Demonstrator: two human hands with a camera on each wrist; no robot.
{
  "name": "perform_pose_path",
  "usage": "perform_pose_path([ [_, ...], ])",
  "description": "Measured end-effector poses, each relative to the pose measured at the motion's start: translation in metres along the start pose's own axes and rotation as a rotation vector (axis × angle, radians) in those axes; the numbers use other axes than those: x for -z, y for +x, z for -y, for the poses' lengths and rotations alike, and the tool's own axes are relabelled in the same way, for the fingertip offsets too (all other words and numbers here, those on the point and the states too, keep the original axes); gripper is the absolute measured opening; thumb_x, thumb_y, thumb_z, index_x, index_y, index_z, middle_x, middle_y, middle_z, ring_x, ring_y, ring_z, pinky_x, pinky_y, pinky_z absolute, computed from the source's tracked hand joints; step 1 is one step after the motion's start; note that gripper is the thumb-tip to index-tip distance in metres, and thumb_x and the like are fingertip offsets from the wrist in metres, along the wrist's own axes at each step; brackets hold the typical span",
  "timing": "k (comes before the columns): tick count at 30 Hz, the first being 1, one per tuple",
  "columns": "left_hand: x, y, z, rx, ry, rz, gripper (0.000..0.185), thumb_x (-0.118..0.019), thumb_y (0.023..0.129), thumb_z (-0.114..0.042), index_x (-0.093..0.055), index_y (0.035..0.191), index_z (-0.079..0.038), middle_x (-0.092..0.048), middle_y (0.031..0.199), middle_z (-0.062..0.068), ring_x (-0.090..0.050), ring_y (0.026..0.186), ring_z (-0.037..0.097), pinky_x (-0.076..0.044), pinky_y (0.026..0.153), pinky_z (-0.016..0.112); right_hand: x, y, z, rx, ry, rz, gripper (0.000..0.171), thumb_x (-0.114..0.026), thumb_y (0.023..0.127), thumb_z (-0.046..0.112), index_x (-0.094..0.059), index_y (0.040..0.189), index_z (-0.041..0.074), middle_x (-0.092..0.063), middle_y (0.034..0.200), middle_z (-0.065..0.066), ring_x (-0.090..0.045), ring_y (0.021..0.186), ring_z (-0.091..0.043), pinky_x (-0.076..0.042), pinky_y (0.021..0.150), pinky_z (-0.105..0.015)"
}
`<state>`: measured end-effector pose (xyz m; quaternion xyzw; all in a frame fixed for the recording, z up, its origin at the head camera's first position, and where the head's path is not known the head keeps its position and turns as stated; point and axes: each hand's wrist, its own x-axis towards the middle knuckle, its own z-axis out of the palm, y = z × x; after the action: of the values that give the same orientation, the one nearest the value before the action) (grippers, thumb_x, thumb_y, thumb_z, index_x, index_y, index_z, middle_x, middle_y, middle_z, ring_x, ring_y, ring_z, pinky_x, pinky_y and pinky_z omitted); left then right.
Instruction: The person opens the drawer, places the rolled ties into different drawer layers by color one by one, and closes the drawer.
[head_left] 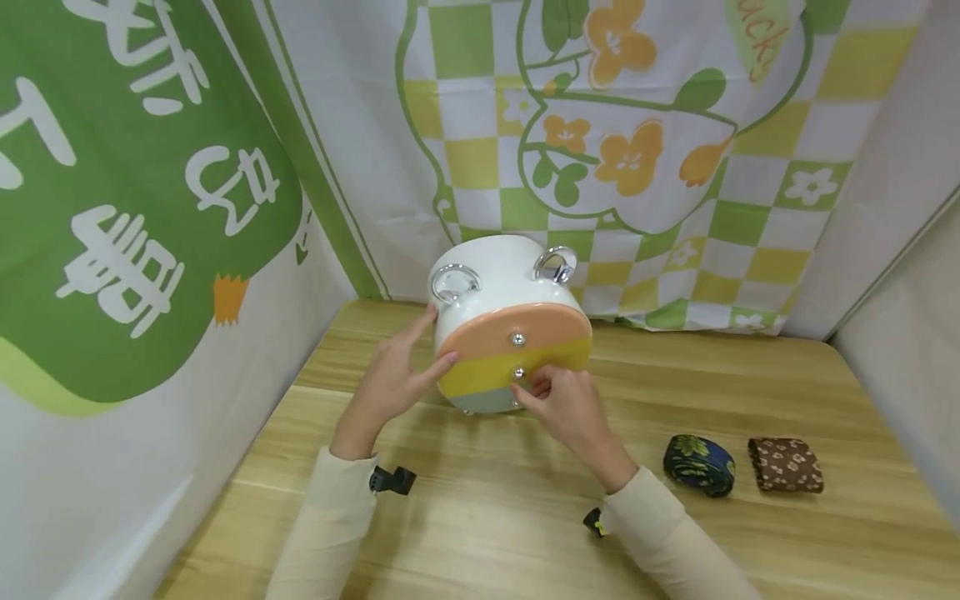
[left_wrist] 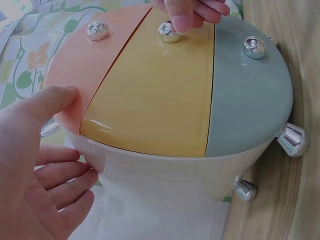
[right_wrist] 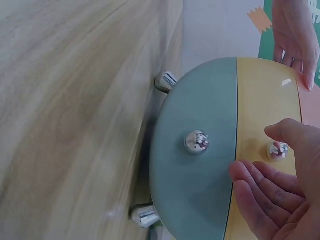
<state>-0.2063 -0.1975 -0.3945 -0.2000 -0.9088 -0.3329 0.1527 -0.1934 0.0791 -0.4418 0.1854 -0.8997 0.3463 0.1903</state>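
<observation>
A white oval drawer box stands on the table. Its front has an orange drawer on top, a yellow drawer in the middle and a grey-green drawer at the bottom, each with a round silver knob. My left hand steadies the box's left side, its thumb on the orange front and its fingers loosely along the white wall. At the yellow drawer's knob is my right hand; its thumb and fingers are apart on either side of the knob. All three drawers look closed.
Two silver ring handles stick up from the box top, and silver feet hold it off the wooden table. To the right lie a rolled dark blue floral cloth and a brown flowered one. Printed curtains hang behind.
</observation>
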Motion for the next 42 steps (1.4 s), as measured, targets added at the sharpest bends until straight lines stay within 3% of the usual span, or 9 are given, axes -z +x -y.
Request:
perform_pose_path([
  [20, 0.001, 0.003, -0.002, -0.063, 0.017, -0.019, 0.077, -0.075, 0.099, -0.040, -0.044, 0.158, -0.001, -0.045, 0.162, 0.021, -0.046, 0.150, 0.039, -0.041, 0.124, 0.053, -0.015, 0.008, 0.004, 0.001, -0.015, -0.036, 0.024, -0.082, 0.092, 0.025, -0.079, 0.074, 0.009, -0.078, 0.071, -0.001, -0.072, 0.062, -0.011, -0.060, 0.057, -0.028],
  [42, 0.007, 0.006, -0.005, -0.022, -0.003, 0.018, 0.078, -0.078, 0.097, -0.041, -0.048, 0.155, 0.000, -0.049, 0.160, 0.019, -0.050, 0.148, 0.038, -0.044, 0.123, 0.052, -0.010, -0.001, 0.009, 0.032, -0.046, -0.053, 0.020, -0.082, 0.091, 0.025, -0.081, 0.077, 0.010, -0.078, 0.071, 0.000, -0.068, 0.058, -0.008, -0.058, 0.055, -0.027],
])
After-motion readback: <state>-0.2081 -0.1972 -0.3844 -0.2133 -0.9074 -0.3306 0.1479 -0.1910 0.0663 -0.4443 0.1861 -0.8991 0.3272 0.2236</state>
